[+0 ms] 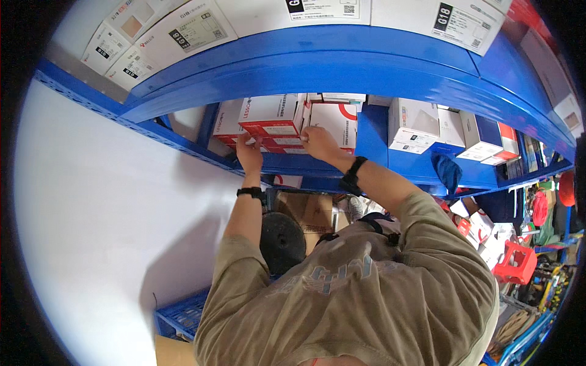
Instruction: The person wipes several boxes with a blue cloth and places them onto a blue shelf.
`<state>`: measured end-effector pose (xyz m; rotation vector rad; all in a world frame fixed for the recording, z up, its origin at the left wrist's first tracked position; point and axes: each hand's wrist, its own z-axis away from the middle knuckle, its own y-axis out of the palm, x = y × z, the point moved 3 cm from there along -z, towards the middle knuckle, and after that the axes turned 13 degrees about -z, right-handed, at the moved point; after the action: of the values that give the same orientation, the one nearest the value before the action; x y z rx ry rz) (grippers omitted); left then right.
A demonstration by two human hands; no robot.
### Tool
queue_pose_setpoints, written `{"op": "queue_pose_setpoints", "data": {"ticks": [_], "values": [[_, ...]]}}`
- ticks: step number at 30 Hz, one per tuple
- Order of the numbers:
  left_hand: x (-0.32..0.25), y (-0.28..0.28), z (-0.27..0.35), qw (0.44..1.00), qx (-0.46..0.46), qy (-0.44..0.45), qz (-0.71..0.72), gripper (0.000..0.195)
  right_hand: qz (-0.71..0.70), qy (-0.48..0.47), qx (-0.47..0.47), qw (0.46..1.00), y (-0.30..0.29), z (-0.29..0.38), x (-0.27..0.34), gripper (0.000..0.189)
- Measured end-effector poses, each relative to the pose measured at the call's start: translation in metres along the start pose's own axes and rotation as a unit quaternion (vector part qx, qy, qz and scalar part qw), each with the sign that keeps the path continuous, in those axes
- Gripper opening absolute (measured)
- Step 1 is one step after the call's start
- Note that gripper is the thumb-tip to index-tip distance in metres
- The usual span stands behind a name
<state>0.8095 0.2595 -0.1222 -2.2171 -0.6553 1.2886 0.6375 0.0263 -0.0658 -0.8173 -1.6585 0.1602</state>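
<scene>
On a blue metal shelf (373,137), my two hands are at the lower front corners of a red and white cardboard box (270,112). My left hand (249,148) touches its left front side, fingers bent. At the right front corner, my right hand (316,141) has its thumb and fingertips against the box. Whether either hand carries its weight cannot be told. Under it lie more red and white boxes, partly hidden. A similar box (333,121) stands just right of it, behind my right hand; another box (224,121) is at the left.
Above runs a blue shelf beam (311,68) bearing white cartons (297,16). Farther right on my shelf are white boxes (412,121) and a dark blue cloth (446,171). A white wall (100,196) is at the left. Below are a round black object (282,242) and a red plastic stool (517,263).
</scene>
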Motion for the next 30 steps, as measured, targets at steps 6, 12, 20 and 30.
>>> {"op": "queue_pose_setpoints", "data": {"ticks": [6,12,20,30], "values": [[-0.058,-0.019,0.090,0.993,0.090,-0.041,0.071,0.035,-0.009,0.078,0.235,0.969,-0.070,0.087,-0.056,0.031],[-0.055,-0.015,0.135,0.968,0.229,-0.045,0.093,0.018,-0.032,0.157,0.134,0.978,-0.130,0.151,-0.129,0.031],[-0.154,-0.009,0.160,0.897,0.409,0.006,0.164,0.016,0.064,0.322,-0.330,0.885,-0.248,0.274,-0.210,0.029],[-0.239,0.051,0.196,0.842,0.524,0.100,0.080,0.017,0.022,0.421,-0.409,0.810,-0.325,0.395,-0.289,0.048]]}}
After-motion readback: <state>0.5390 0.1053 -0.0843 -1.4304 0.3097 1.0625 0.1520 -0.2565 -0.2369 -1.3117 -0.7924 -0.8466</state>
